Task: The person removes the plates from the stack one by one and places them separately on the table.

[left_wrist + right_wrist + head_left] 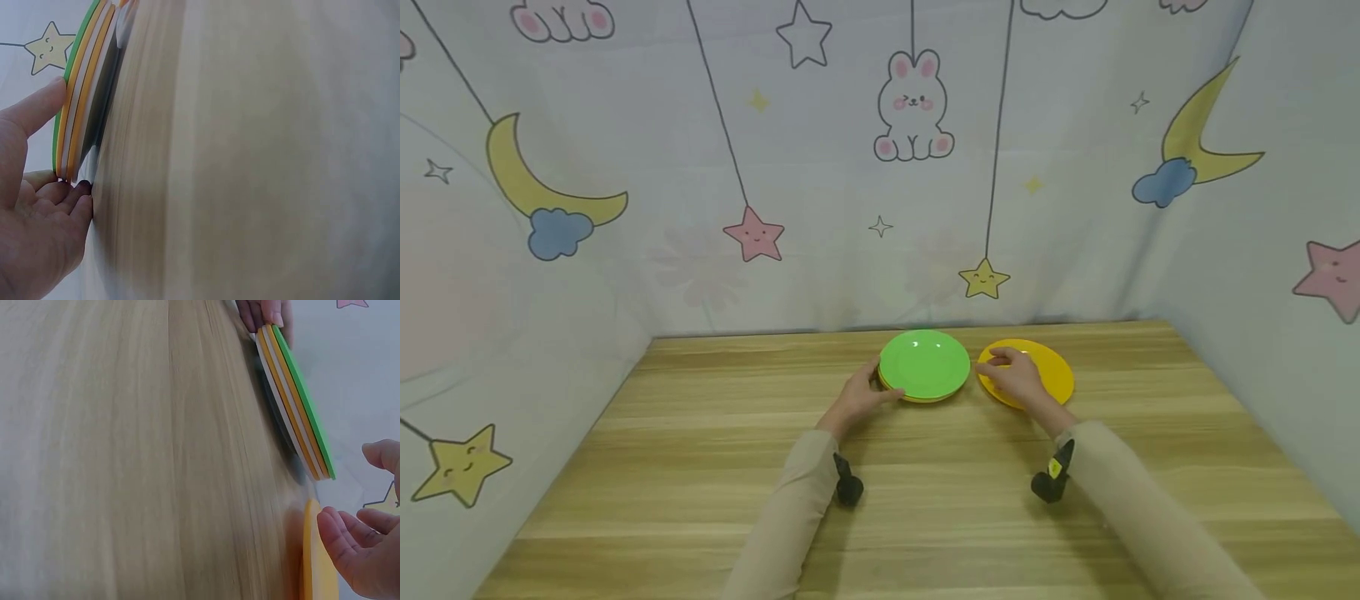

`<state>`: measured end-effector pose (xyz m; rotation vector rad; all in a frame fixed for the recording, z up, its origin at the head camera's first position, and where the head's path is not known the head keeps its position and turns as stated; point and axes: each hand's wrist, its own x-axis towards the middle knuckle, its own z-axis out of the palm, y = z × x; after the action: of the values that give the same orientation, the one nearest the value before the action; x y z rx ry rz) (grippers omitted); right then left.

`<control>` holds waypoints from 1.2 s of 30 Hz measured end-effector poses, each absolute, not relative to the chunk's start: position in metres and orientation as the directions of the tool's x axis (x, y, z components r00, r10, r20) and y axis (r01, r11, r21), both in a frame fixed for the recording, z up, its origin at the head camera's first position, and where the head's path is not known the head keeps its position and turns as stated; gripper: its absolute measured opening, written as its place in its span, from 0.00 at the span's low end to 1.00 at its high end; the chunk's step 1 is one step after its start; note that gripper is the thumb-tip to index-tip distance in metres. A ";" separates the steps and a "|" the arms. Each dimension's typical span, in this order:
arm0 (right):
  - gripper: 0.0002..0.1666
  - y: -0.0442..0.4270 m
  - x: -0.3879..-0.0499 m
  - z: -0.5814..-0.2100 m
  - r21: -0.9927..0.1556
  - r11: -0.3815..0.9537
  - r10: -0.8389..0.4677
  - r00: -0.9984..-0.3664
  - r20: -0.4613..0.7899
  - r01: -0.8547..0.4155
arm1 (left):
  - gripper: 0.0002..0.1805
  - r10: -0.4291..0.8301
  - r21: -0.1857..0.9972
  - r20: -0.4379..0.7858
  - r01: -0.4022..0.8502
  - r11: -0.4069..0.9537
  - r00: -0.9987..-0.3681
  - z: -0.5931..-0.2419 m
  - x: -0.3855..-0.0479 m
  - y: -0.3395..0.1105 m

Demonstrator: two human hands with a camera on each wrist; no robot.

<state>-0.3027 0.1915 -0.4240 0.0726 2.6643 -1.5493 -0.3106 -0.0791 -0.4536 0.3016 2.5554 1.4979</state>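
A stack of round plates stands near the back of the table, with a green plate [925, 364] on top. In the left wrist view, orange and pale plates [80, 100] show in layers under the green one. My left hand [856, 400] grips the stack's left edge, thumb and fingers at the rims. Just right of the stack lies an orange plate [1056, 375]. Over that plate's left part hovers my right hand [1018, 379], holding nothing. In the right wrist view, the thumb [378, 453] of this hand is spread apart from its fingers.
A wood-grain table [925, 492] lies under the plates. Behind it hangs a white cloth backdrop [850, 283] printed with stars, moons and a rabbit, and similar cloth stands on both sides. Dark small devices [848, 486] are strapped at both wrists.
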 end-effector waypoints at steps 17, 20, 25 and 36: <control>0.34 0.169 -0.305 -0.430 -0.872 0.487 0.000 -0.998 -0.056 0.049 | 0.48 0.257 0.868 -0.036 0.097 0.487 -0.966 -0.453 -0.309 -0.080; 0.32 0.166 -0.307 -0.432 -0.875 0.482 0.007 -0.998 -0.059 0.055 | 0.48 0.264 0.868 -0.030 0.106 0.485 -0.964 -0.453 -0.310 -0.081; 0.29 0.161 -0.308 -0.436 -0.871 0.490 0.018 -0.999 -0.037 0.041 | 0.48 0.265 0.869 -0.039 0.098 0.485 -0.964 -0.452 -0.310 -0.081; 0.26 0.154 -0.307 -0.437 -0.904 0.423 0.078 -0.997 -0.027 0.057 | 0.48 0.263 0.865 -0.030 0.107 0.490 -0.964 -0.452 -0.309 -0.080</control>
<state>-0.3068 0.1543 -0.4369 0.1270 2.6658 -1.6937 -0.3093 -0.0803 -0.4523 0.3227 2.5722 1.4760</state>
